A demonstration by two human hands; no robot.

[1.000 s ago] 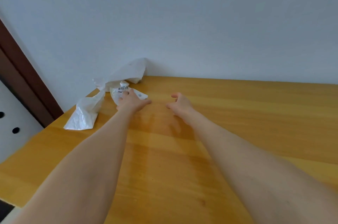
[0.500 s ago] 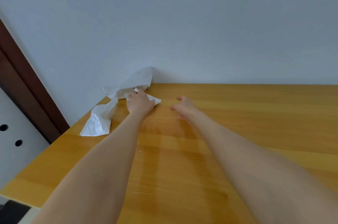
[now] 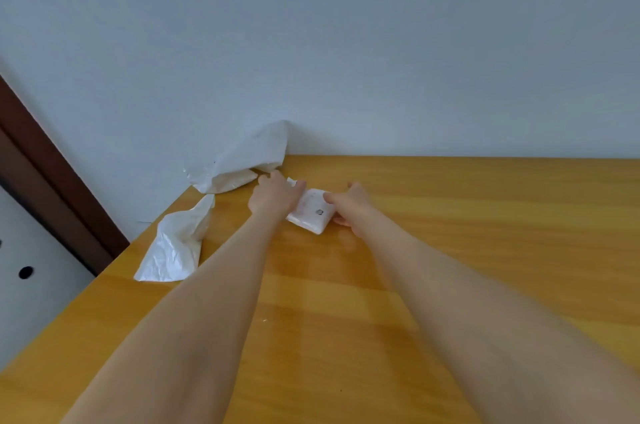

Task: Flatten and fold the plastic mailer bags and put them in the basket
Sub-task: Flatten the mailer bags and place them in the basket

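A small white mailer bag, folded into a thick square with a dark spot on top, lies on the wooden table near the far left corner. My left hand holds its left end, thumb lying over the top. On the other end my right hand pinches it, thumb above and fingertips under the edge. Two more crumpled white mailer bags lie to the left: one at the table's left edge, the other propped against the wall. No basket is in view.
A pale wall runs right behind the table's far edge. Beyond the table's left edge are a dark brown door frame and a white panel with round holes.
My left hand drew the small bag rightward out of the crumpled pile. My right hand, which hovered open beside it, has closed onto the bag's right end.
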